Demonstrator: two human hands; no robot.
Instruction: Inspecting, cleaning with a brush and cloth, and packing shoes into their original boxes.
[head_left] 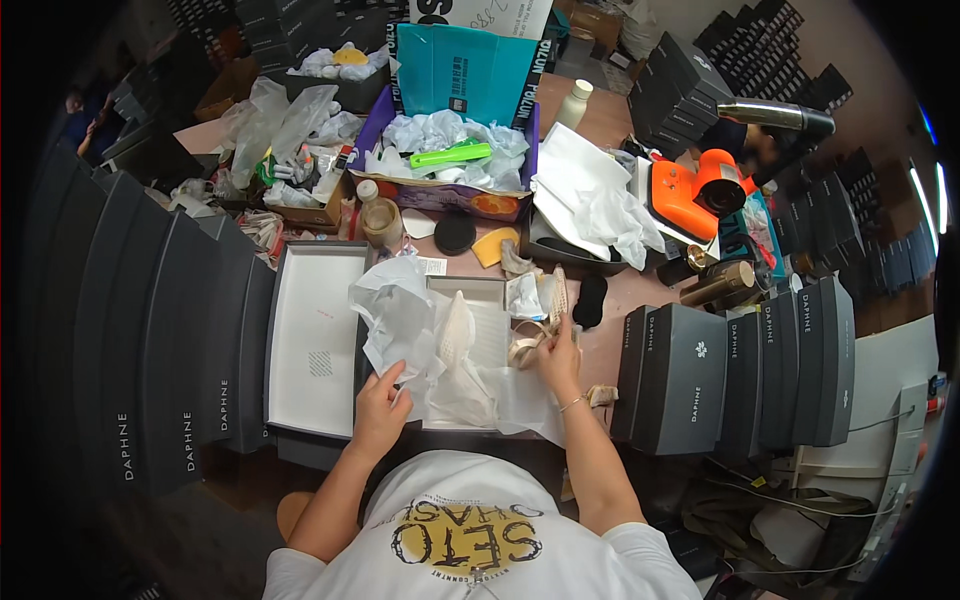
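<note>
My left hand (382, 408) pinches the lower edge of a crumpled white tissue sheet (395, 305), raised at the left of an open shoebox (465, 284). Inside that box lies a pale, pointed shoe (457, 335), partly covered by thin paper. My right hand (558, 360) closes on a cream woven shoe (558, 292) with a strap, at the box's right side. A small white packet (524, 298) rests against this shoe. The dark box lid (318, 345), white inside, lies to the left of the box.
Dark shoebox stacks (170, 330) rise at left, with a row of boxes (685, 375) at right. Behind are a purple carton (380, 130) with a green-handled tool (450, 155), a bottle (378, 215), a black round lid (455, 234) and an orange device (672, 198).
</note>
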